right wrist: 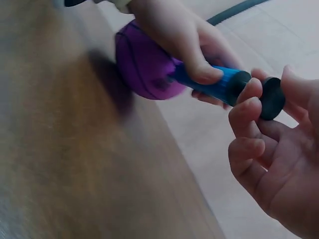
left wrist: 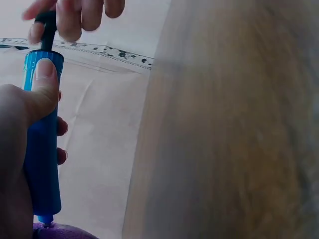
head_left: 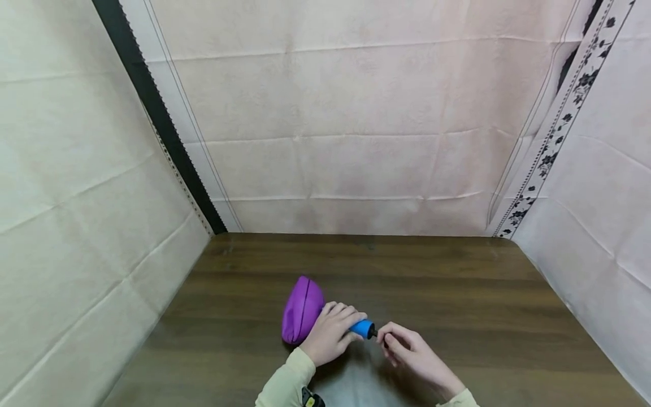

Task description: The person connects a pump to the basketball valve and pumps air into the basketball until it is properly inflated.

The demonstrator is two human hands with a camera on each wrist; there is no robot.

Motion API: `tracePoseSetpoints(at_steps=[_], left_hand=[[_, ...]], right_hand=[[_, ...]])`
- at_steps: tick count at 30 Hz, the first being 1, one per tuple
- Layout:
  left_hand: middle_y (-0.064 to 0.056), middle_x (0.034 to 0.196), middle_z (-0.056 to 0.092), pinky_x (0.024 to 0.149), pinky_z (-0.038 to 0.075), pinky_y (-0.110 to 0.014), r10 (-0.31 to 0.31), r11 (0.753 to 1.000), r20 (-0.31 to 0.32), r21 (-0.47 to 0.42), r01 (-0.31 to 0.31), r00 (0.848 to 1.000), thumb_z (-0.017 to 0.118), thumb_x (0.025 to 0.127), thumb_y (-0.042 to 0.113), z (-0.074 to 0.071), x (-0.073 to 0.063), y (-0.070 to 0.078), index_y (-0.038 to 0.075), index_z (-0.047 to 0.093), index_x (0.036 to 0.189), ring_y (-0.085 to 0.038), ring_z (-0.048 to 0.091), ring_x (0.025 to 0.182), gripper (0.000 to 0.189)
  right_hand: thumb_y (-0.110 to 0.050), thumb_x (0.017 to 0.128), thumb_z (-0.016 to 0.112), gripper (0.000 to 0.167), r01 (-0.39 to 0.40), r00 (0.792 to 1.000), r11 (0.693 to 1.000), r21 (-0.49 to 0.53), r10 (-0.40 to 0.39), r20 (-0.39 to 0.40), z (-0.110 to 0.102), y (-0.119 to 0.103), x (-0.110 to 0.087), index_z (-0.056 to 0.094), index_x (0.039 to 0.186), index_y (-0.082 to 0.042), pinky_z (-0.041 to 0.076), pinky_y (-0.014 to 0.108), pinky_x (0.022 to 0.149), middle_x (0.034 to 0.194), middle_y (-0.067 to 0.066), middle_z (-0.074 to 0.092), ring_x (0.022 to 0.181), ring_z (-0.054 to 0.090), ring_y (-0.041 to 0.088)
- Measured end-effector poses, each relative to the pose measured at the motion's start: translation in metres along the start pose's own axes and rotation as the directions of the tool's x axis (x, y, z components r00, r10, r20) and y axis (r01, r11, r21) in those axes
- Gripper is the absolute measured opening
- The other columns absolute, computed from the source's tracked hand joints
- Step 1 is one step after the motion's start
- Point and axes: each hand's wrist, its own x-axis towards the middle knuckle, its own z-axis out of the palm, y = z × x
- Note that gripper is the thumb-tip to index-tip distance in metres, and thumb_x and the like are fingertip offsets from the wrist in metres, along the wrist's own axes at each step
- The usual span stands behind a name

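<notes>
Left hand [left wrist: 20,119], closest to the left-wrist camera: palm and thumb fill that view's left edge. Grip: fingers wrapped round the barrel of the blue pump [left wrist: 44,154], thumb laid along it near the ribbed cap end.

Pump position: off the table surface, between the two hands and in front of the person. Black handle [right wrist: 272,98] at the cap end; a short length of black rod shows between handle and cap. Narrow blue tip at the other end meets the purple ball [head_left: 303,311]; depth of insertion cannot be told.

Right hand [head_left: 404,350]: fingers curled round the handle, thumb at its flat outer end, i.e. pinching it.

Ball: dark seam lines, outline uneven and pointed at the top in the head view, so not fully round. Sits just beyond the left hand. Contact with the table cannot be judged; a shadow falls near it.

Further out: pale green sleeves [head_left: 290,376] on both arms, dark wrist device [head_left: 311,398] on the left. Brown wood-grain table [head_left: 432,277] beneath. Pale creased cloth [head_left: 356,102] at back and both sides; dark strip [head_left: 157,107] in the left corner, floral band [head_left: 554,135] in the right.
</notes>
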Motion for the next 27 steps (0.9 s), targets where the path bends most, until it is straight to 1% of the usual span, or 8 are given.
tracePoseSetpoints(at_steps=[4,7,11,13,15,18,23,27], left_hand=[[0.009,0.112,0.065,0.099,0.039,-0.039,-0.030,0.999,-0.040,-0.013,0.030,0.999,0.060,0.090,0.042,-0.004,-0.002,-0.007,0.022,0.061,0.121,-0.011,0.056,0.104,0.036],[0.009,0.110,0.065,0.099,0.039,-0.040,-0.052,0.999,-0.074,-0.020,0.051,0.996,0.062,0.088,0.040,-0.007,-0.002,-0.015,0.023,0.061,0.119,-0.011,0.056,0.104,0.035],[0.008,0.111,0.065,0.099,0.039,-0.040,-0.054,0.998,-0.069,-0.015,0.053,0.996,0.061,0.090,0.039,-0.007,-0.002,-0.020,0.023,0.061,0.119,-0.012,0.055,0.104,0.034],[0.008,0.111,0.065,0.098,0.039,-0.040,-0.049,0.999,-0.050,-0.007,0.048,0.998,0.061,0.090,0.040,-0.006,-0.001,-0.019,0.023,0.061,0.120,-0.011,0.055,0.103,0.034],[0.009,0.110,0.065,0.098,0.039,-0.040,-0.042,0.999,-0.034,0.014,0.042,0.999,0.061,0.090,0.040,-0.006,-0.001,-0.017,0.023,0.061,0.119,-0.011,0.055,0.102,0.034],[0.009,0.109,0.065,0.098,0.039,-0.039,-0.025,0.999,-0.009,0.039,0.025,1.000,0.062,0.090,0.040,-0.005,-0.001,-0.012,0.023,0.062,0.119,-0.011,0.054,0.101,0.034],[0.010,0.110,0.065,0.100,0.039,-0.039,0.015,0.999,0.032,0.043,-0.017,0.999,0.061,0.091,0.039,0.003,-0.002,-0.005,0.023,0.063,0.121,-0.011,0.054,0.103,0.034],[0.011,0.111,0.065,0.102,0.038,-0.039,0.012,1.000,0.023,0.023,-0.013,1.000,0.061,0.091,0.040,0.006,-0.003,-0.005,0.023,0.064,0.121,-0.011,0.055,0.104,0.035]], right_hand=[[0.000,0.104,0.028,0.028,0.047,0.999,0.999,0.025,-0.047,-0.012,-0.014,-0.012,-0.013,0.056,0.105,-0.002,0.036,0.037,0.043,0.072,0.024,0.047,0.054,0.042,0.027],[0.005,0.103,0.025,0.031,0.101,0.995,0.995,0.016,-0.101,-0.015,-0.025,-0.020,-0.021,0.055,0.106,0.000,0.033,0.036,0.042,0.071,0.021,0.047,0.053,0.039,0.031],[0.007,0.101,0.029,0.028,0.095,0.995,0.995,0.028,-0.095,-0.003,-0.031,-0.023,-0.025,0.055,0.104,-0.001,0.032,0.034,0.041,0.069,0.020,0.045,0.052,0.037,0.032],[0.008,0.100,0.033,0.024,0.095,0.995,0.995,0.031,-0.095,0.013,-0.029,-0.019,-0.022,0.055,0.102,0.000,0.032,0.034,0.040,0.069,0.020,0.044,0.052,0.038,0.032],[0.010,0.099,0.034,0.021,0.119,0.992,0.993,0.017,-0.120,0.027,-0.023,-0.011,-0.016,0.054,0.099,0.002,0.034,0.034,0.039,0.068,0.021,0.044,0.051,0.039,0.032],[0.007,0.100,0.037,0.018,0.126,0.992,0.990,-0.062,-0.124,0.035,-0.010,-0.001,-0.006,0.055,0.097,0.002,0.041,0.030,0.042,0.067,0.021,0.047,0.051,0.044,0.029],[-0.002,0.101,0.043,0.016,0.089,0.995,0.974,-0.210,-0.096,-0.021,0.012,0.011,0.006,0.057,0.093,-0.001,0.045,0.022,0.049,0.066,0.016,0.051,0.051,0.051,0.023],[-0.006,0.100,0.046,0.015,0.061,0.995,0.963,-0.264,-0.081,-0.065,0.018,0.013,0.011,0.059,0.093,-0.005,0.045,0.022,0.050,0.067,0.015,0.053,0.052,0.052,0.017]])
